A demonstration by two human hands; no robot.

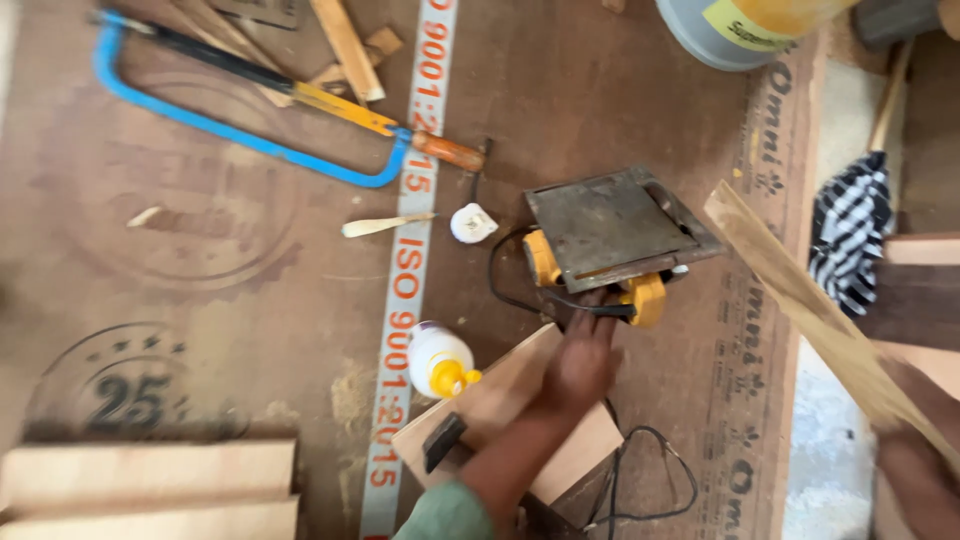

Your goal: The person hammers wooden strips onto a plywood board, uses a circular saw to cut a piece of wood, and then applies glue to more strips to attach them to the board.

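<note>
My left hand [583,362], on an arm with a green sleeve, reaches up from the bottom middle over a small plywood piece [500,400]. Its blurred fingertips are at the black cord and yellow body of an upturned power saw [610,225] with a grey metal base plate. Whether it grips anything is unclear. At the bottom right my right hand [915,475] holds a long wooden strip [800,290] that slants up towards the saw. A small black block [443,440] lies on the plywood piece.
A white glue bottle [437,360] with a yellow cap lies left of the plywood piece. A blue hacksaw [240,100] and wood offcuts [345,45] lie at the top left, a grey bucket [730,35] at the top. Boards [150,490] are stacked bottom left; a striped cloth [850,235] is at the right.
</note>
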